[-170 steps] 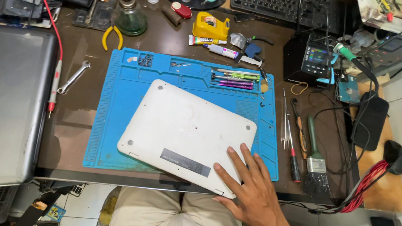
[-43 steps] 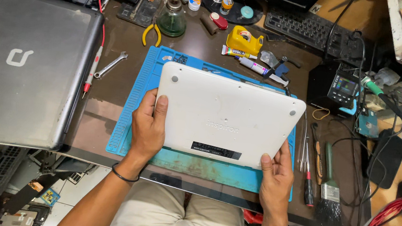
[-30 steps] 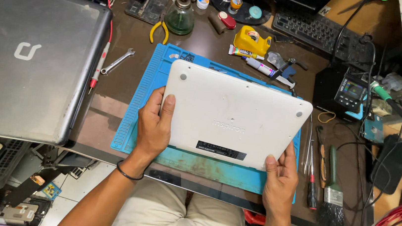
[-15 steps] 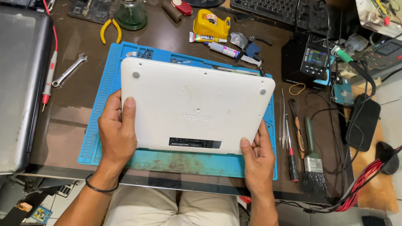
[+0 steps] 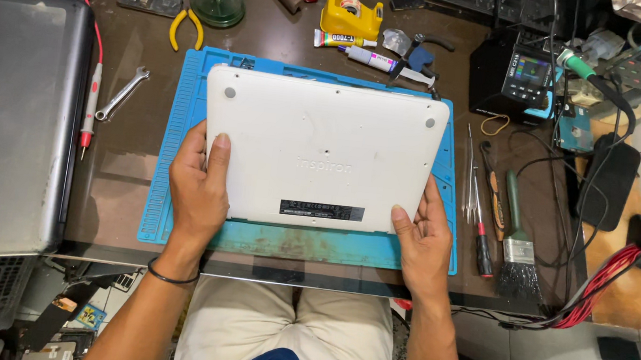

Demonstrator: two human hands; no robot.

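Both hands grip a white laptop point(image 5: 321, 160) lying bottom-up on the blue mat point(image 5: 161, 187) at the table's near edge: the left hand point(image 5: 199, 183) clasps its near-left corner, thumb on top, and the right hand point(image 5: 421, 242) clasps its near-right corner. It looks stiff, smooth and moderately heavy, with a plastic shell that could slip or scratch, so holding opposite edges seems soundest. A brush point(image 5: 518, 252) and screwdrivers point(image 5: 484, 213) lie just right of the mat, a grey laptop point(image 5: 5, 123) at the left edge.
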